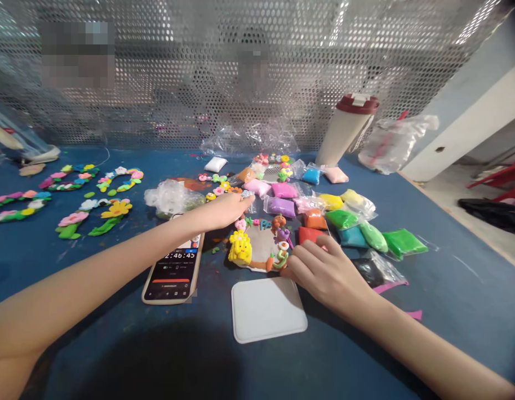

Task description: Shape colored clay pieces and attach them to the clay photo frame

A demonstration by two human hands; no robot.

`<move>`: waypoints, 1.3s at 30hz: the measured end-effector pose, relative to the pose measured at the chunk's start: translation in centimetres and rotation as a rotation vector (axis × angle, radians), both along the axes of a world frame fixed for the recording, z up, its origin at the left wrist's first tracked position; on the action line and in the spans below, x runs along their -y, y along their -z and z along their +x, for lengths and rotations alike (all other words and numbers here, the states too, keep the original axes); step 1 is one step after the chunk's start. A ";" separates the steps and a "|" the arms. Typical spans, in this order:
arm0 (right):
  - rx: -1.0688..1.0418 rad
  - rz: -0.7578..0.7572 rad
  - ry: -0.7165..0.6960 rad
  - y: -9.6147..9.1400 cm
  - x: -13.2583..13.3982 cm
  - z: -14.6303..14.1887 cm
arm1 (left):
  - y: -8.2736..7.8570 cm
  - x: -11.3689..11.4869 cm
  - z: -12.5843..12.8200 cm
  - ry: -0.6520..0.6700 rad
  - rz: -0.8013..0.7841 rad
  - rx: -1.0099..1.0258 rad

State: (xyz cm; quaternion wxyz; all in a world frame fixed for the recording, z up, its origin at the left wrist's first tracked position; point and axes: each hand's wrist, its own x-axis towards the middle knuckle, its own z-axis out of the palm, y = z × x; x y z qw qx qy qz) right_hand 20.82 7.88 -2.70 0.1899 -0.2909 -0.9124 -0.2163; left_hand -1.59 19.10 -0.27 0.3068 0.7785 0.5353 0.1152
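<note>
A: What do our hands have hold of?

B: We can't tell whether our left hand, fingers loosely together, holds anything above the modelling-clay packets. Our right hand, half-open, rests empty against the clay-decorated plaque.

A: Where's that plaque?

B: On the blue tabletop, just beyond a white tile.

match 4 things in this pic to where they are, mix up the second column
Things:
1 phone
2 white tile
3 tumbler
4 right hand

Places:
A in front of the perforated screen
B beside the red clay packet
C under the left forearm
D just in front of the clay scene

Pairs: 1C, 2D, 3A, 4B
</note>
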 end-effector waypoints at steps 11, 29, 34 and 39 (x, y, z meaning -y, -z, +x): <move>0.021 0.004 -0.008 0.0 0.6 0.2 | -2.1 1.9 -0.3 -0.020 -0.194 0.204; 0.001 0.024 -0.088 0.0 1.0 0.3 | -3.2 3.2 -0.1 0.108 -0.292 0.354; 0.023 0.035 -0.087 -0.1 1.1 0.4 | -3.5 3.5 0.0 0.160 -0.229 0.279; 0.034 0.047 -0.096 -0.2 1.1 0.4 | -3.0 3.5 0.5 0.102 -0.096 0.207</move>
